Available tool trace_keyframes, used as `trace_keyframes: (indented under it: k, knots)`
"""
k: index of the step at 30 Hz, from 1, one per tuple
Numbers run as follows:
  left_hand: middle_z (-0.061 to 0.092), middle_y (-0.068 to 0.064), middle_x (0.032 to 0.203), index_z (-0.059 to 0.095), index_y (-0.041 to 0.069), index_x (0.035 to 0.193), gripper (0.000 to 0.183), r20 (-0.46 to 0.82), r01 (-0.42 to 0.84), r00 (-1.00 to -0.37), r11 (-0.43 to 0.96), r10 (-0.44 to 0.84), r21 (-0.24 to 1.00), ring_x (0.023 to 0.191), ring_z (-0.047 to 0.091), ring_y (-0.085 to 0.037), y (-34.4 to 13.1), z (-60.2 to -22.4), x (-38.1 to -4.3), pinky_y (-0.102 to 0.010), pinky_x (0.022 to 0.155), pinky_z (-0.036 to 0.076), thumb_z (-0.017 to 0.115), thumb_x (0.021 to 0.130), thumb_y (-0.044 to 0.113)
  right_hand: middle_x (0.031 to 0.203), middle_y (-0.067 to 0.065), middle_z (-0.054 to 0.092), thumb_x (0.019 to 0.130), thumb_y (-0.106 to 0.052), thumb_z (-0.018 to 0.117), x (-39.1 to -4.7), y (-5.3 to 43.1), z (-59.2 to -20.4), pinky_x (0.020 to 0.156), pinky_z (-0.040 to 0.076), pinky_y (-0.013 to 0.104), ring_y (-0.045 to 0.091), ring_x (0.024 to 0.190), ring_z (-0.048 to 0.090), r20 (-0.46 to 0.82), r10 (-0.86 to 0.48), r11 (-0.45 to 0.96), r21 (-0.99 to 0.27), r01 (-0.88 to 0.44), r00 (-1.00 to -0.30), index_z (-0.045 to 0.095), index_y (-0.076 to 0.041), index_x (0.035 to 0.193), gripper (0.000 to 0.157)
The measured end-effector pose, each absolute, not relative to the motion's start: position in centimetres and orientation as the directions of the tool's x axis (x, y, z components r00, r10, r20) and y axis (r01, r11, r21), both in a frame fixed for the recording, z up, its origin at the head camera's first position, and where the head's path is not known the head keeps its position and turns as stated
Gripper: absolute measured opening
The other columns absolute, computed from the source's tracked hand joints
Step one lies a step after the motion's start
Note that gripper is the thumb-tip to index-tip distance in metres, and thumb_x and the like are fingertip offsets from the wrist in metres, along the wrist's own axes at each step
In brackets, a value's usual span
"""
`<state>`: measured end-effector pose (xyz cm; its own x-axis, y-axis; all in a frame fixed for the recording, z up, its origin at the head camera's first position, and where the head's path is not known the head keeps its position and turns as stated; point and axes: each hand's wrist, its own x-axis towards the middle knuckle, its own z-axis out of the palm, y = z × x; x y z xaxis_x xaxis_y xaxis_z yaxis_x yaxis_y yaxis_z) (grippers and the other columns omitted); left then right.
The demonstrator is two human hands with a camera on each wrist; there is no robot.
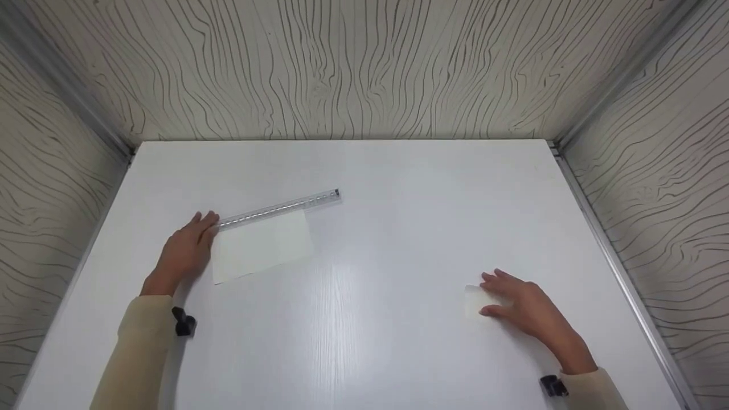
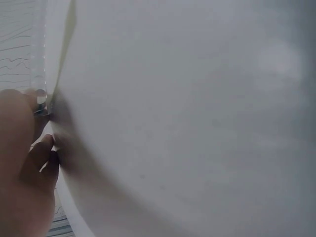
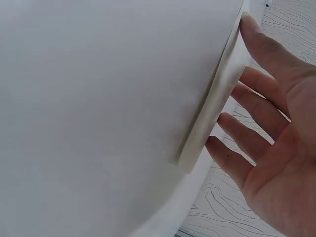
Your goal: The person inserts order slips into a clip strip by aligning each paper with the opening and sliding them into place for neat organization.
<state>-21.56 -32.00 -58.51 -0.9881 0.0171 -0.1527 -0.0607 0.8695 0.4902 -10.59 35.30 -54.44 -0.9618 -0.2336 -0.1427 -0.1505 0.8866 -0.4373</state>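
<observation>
A clear plastic ruler (image 1: pixel 279 209) lies slanted along the upper edge of a pale sheet of paper (image 1: pixel 262 247) on the left half of the table. My left hand (image 1: pixel 187 247) holds the ruler's left end with its fingertips; the left wrist view shows the ruler (image 2: pixel 39 54) running up from those fingers. Far to the right, my right hand (image 1: pixel 527 307) spreads its thumb and fingers over a small pale piece of paper (image 1: pixel 473 302). Close up, the right fingertips touch along the edge of this folded strip (image 3: pixel 210 106), the thumb at its upper end.
The white table (image 1: pixel 393 239) backs onto a panel (image 1: pixel 342 68) with a wood-grain pattern. Similar panels flank it, and metal rails (image 1: pixel 632 290) run along the sides. A small black device (image 1: pixel 183 323) sits at the left wrist, another (image 1: pixel 553 385) at the right.
</observation>
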Motion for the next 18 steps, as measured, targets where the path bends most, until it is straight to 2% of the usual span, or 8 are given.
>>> trace_keyframes:
  k: [4,9,13,16,18]
  knots:
    - [0.028,-0.016,0.174,0.031,0.017,0.166,0.059,-0.15,-0.056,-0.989,0.873,0.02,0.484,0.161,0.023,-0.047,-31.9,-58.4,-21.6,-0.07,0.13,0.021,0.028,0.115,0.047,0.143,0.022,0.067,0.09,-0.019,0.083,-10.6,35.0,-54.2,0.111,0.051,0.066,0.046,0.134,0.062,-0.114,-0.202,0.886,-0.444,-0.132,-0.973,0.075,-0.007,0.128,0.041]
    - [0.028,-0.016,0.174,0.03,0.017,0.167,0.06,-0.151,-0.058,-0.988,0.878,0.017,0.476,0.16,0.024,-0.048,-31.8,-58.4,-21.5,-0.07,0.13,0.021,0.027,0.115,0.047,0.122,0.018,0.078,0.093,-0.009,0.078,-10.9,34.9,-53.5,0.102,0.059,0.061,0.041,0.116,0.074,-0.091,-0.17,0.887,-0.448,-0.112,-0.981,0.083,-0.01,0.109,0.017]
    - [0.027,-0.017,0.174,0.03,0.017,0.167,0.059,-0.157,-0.063,-0.988,0.877,0.015,0.477,0.16,0.024,-0.048,-31.8,-58.4,-21.5,-0.07,0.13,0.021,0.028,0.115,0.047,0.11,0.012,0.082,0.094,-0.008,0.076,-11.3,35.1,-52.7,0.093,0.064,0.057,0.038,0.109,0.077,-0.11,-0.164,0.885,-0.454,-0.097,-0.98,0.084,-0.011,0.104,0.013]
    - [0.027,-0.016,0.174,0.03,0.017,0.167,0.06,-0.161,-0.065,-0.987,0.873,0.016,0.484,0.16,0.023,-0.048,-31.9,-58.4,-21.5,-0.071,0.13,0.02,0.027,0.115,0.048,0.111,0.013,0.082,0.097,-0.007,0.073,-11.7,35.4,-52.2,0.092,0.064,0.055,0.037,0.109,0.077,-0.12,-0.179,0.869,-0.484,-0.1,-0.976,0.082,-0.008,0.108,0.015]
    - [0.027,-0.015,0.174,0.031,0.018,0.167,0.06,-0.16,-0.066,-0.987,0.869,0.016,0.491,0.161,0.023,-0.048,-32.0,-58.4,-21.5,-0.071,0.13,0.02,0.027,0.115,0.049,0.112,0.013,0.081,0.098,-0.007,0.072,-12.0,35.5,-52.0,0.091,0.066,0.049,0.035,0.108,0.077,-0.12,-0.187,0.855,-0.509,-0.101,-0.975,0.081,-0.007,0.11,0.015]
